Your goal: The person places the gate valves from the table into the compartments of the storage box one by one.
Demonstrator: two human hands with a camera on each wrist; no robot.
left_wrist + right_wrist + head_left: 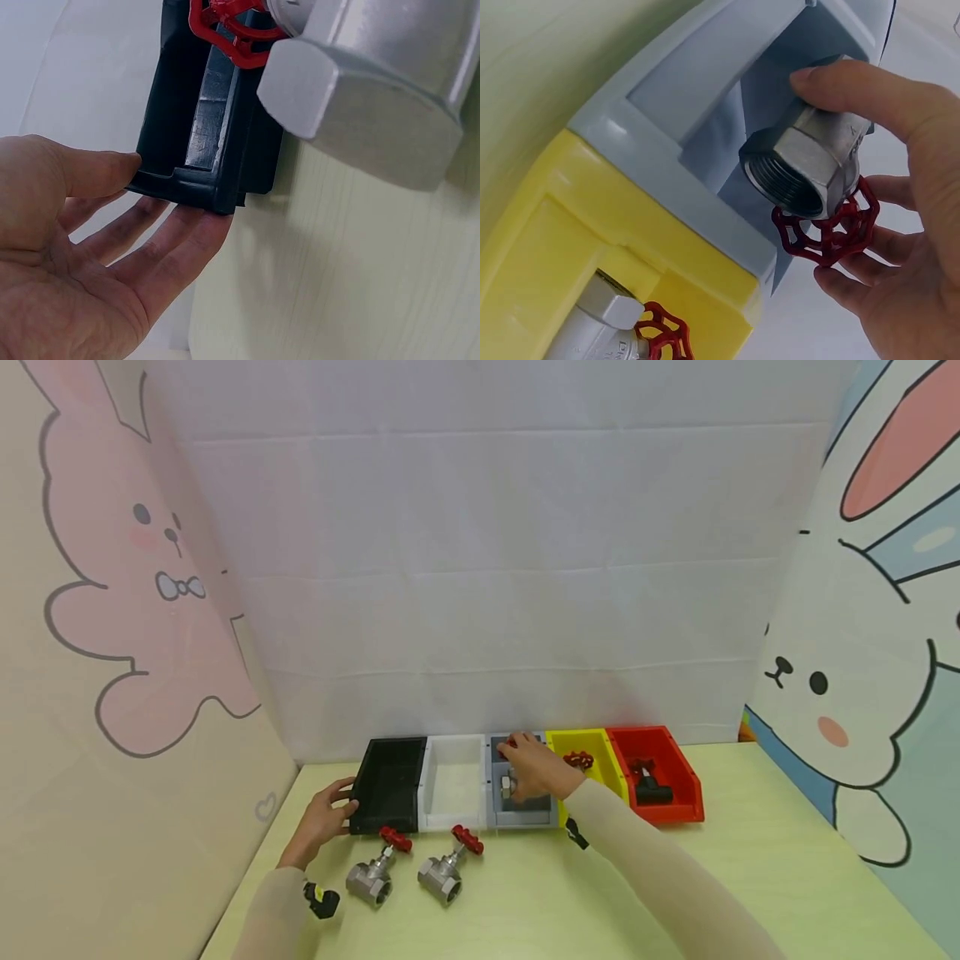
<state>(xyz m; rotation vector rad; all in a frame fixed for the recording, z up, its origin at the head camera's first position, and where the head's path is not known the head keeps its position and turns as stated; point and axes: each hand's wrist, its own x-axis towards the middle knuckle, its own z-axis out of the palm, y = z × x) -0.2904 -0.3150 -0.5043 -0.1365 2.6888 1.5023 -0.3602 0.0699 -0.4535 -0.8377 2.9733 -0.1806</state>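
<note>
The right hand (534, 770) has its fingers gripping a steel valve (821, 139), grey bin (656, 139) just beneath them, yellow bin (630, 217) beside that. Left hand (90, 262) pinches the black bin (232, 142), two more valves (369, 882) near those fingers on the worktop (525, 893).

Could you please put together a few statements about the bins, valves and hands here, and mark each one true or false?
1. The right hand holds a valve with a red handwheel at the gray bin. True.
2. The left hand grips the white bin. False: it grips the black bin.
3. Two valves lie on the table in front of the bins. True.
4. The handwheels on those two valves are blue. False: they are red.
5. The yellow bin stands between the gray bin and the red bin. True.
</note>
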